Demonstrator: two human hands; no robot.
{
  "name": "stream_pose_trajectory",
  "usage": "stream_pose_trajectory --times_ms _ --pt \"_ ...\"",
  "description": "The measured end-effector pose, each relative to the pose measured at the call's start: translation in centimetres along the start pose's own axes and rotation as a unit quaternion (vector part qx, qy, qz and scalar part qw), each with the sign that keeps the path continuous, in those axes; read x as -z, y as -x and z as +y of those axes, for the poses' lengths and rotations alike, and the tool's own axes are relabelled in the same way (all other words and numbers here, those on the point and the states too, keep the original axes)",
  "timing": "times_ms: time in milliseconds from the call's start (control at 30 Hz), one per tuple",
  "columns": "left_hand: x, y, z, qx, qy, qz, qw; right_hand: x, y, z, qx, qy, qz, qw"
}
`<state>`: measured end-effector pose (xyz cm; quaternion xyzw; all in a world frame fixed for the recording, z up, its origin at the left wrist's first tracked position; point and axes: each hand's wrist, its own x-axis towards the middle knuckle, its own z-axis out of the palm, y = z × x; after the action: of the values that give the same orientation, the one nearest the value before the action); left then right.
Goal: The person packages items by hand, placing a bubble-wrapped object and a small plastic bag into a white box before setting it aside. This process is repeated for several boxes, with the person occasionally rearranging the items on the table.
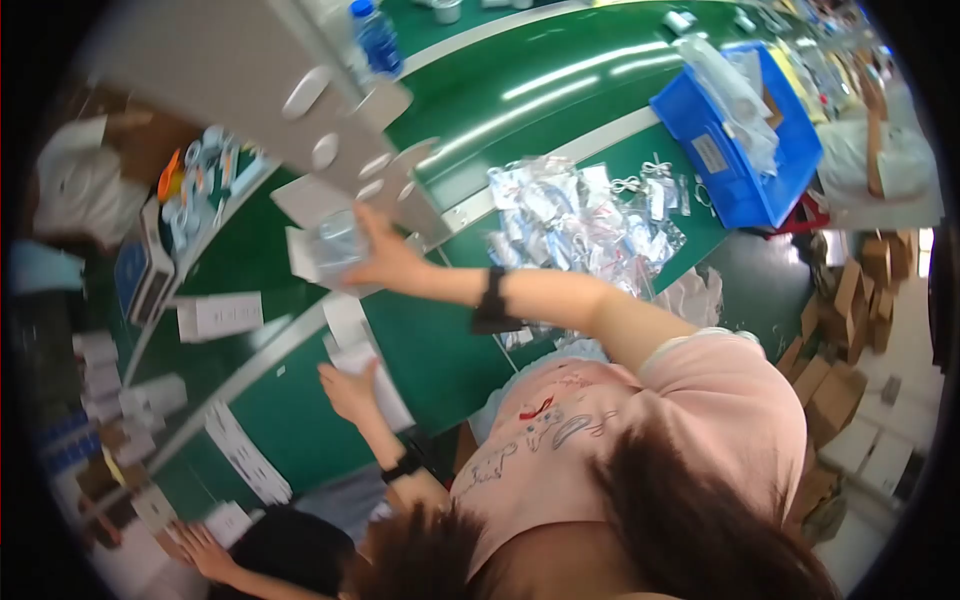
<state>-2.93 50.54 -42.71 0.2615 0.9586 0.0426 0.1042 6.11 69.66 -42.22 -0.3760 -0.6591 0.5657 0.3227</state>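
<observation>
My right hand (392,258) reaches across the bench and grips a clear, bluish plastic-wrapped item (338,240). This item sits at the opening of a white carton (304,258) with its flaps raised. Lower down, my left hand (352,393) is closed around a long white carton (388,392), thumb and fingers spanning its width; part of the carton is hidden under the hand. A second white carton (228,316) lies to the left.
Many small clear bags (570,215) with white parts and cables are heaped right of my right arm. Behind them stands a blue bin (740,190). A blue-capped bottle (377,42) is at the far side. Another person's hand (205,550) shows at lower left, near a printed white strip (247,453).
</observation>
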Motion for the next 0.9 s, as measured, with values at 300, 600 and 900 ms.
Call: stream_pose_trajectory --times_ms 300,600,900 --pt "-5.5 2.3 1.0 -0.060 0.382 -0.251 0.887 -1.0 -1.4 1.1 0.089 0.142 -0.053 0.984" --pt "-0.6 7.1 5.5 -0.082 0.510 -0.192 0.835 43.5 1.0 -3.8 0.023 0.489 0.123 0.863" --pt "2.5 8.8 9.7 -0.225 0.480 -0.038 0.847 58.7 -4.4 3.1 0.052 0.691 0.244 0.679"
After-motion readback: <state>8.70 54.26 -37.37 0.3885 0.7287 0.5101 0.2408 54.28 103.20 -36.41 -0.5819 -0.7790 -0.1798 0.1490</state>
